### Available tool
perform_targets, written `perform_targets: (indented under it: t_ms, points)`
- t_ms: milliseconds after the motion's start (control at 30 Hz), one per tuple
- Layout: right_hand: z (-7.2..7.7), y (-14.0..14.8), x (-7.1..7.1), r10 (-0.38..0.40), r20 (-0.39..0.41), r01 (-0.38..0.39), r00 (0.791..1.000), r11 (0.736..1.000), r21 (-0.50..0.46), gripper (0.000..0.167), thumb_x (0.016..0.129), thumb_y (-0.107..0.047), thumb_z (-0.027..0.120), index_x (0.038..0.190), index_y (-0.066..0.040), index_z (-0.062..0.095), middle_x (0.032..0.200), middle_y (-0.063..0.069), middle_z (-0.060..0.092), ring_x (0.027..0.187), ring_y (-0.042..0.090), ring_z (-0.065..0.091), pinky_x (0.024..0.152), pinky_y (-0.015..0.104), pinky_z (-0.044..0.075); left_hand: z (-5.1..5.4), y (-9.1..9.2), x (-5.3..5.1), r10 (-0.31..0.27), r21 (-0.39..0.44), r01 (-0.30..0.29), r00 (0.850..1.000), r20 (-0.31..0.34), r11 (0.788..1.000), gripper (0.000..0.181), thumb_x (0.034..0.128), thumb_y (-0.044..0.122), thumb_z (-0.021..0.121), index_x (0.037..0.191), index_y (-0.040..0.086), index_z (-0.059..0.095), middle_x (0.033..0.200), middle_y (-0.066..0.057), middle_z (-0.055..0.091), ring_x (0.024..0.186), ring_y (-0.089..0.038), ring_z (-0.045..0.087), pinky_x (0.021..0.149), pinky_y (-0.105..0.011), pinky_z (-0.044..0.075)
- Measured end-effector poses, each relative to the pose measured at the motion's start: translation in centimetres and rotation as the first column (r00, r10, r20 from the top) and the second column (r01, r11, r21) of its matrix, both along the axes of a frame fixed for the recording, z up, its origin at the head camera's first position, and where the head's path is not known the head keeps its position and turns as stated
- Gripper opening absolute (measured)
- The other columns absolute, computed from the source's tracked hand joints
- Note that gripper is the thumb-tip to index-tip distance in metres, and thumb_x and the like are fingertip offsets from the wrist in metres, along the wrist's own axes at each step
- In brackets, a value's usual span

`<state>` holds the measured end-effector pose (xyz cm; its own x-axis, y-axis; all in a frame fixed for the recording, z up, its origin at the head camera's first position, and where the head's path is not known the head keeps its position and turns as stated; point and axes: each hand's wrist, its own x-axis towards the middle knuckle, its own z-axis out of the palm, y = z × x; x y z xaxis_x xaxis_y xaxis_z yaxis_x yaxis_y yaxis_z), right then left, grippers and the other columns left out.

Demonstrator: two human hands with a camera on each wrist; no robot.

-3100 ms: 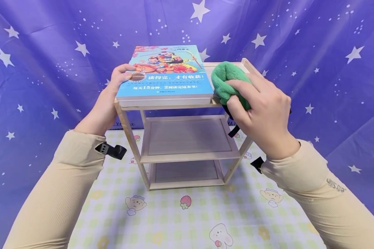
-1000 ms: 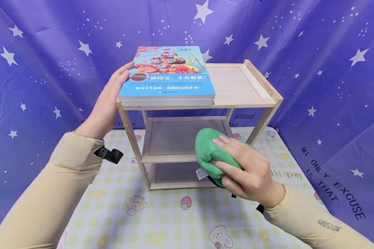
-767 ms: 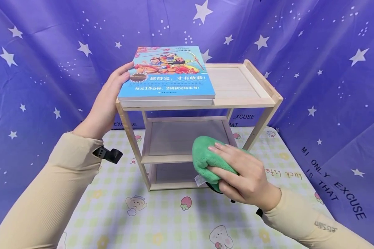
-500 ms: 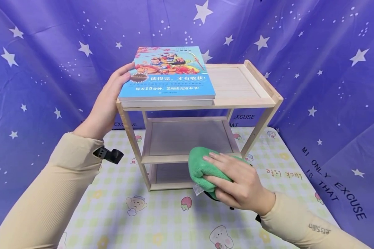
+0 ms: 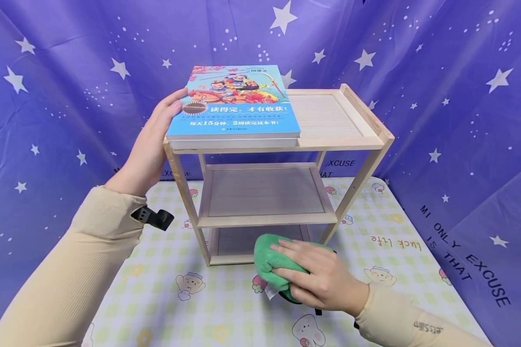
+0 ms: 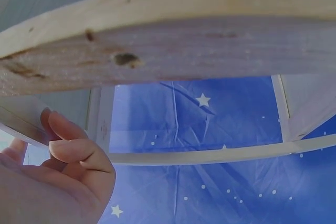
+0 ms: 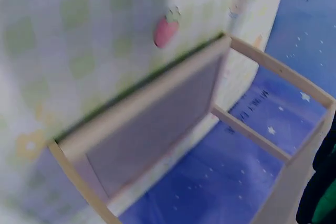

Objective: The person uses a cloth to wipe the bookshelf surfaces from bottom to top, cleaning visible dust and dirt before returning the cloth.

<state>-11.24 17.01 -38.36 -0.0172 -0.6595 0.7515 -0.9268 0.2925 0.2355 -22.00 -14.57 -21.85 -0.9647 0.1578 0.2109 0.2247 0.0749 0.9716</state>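
A wooden three-tier shelf stands on the table, with a thick blue book, or a stack of them, lying on the left of its top tier. My left hand holds the top tier's left end, beside the book. In the left wrist view that hand's bent fingers meet the wood. Low in front of the bottom tier, my right hand grips a bunched green plush cloth with a white tag. Only a dark green edge of the cloth shows in the right wrist view.
The middle tier and bottom tier lie below the book. A checked tablecloth covers the table. Purple star-patterned curtains hang behind and at both sides.
From the top tier my right hand has come down with the green cloth, past the middle tier, to in front of the bottom one. My left hand's fingers have slid slightly off the book's edge.
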Motion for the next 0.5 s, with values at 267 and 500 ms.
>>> perform_targets:
  t_ms: [267, 500]
  points:
    - [-3.9, 0.2, 1.1, -0.039, 0.107, 0.027, 0.993, 0.993, 0.114, 0.033, 0.102, -0.023, 0.043, 0.118, -0.015, 0.071, 0.128, 0.018, 0.066, 0.111, 0.031, 0.068, 0.084, 0.04, 0.057, -0.3, 0.2, -0.1, -0.014, 0.062, 0.015, 1.0, -0.012, 0.998, 0.05, 0.1021, 0.047, 0.043, 0.15, 0.036, 0.037, 0.163, 0.005, 0.019, 0.147, -0.024, 0.024, 0.119, -0.053, 0.018]
    - [-6.4, 0.2, 1.6, -0.105, 0.199, 0.071, 0.974, 0.983, 0.17, 0.034, 0.104, -0.024, 0.041, 0.121, -0.02, 0.07, 0.132, 0.013, 0.064, 0.115, 0.027, 0.066, 0.086, 0.038, 0.056, -0.4, 0.2, -0.2, -0.003, 0.09, 0.004, 1.0, -0.01, 0.996, 0.049, 0.1013, 0.047, 0.045, 0.149, 0.037, 0.039, 0.162, 0.006, 0.02, 0.147, -0.024, 0.023, 0.119, -0.053, 0.016]
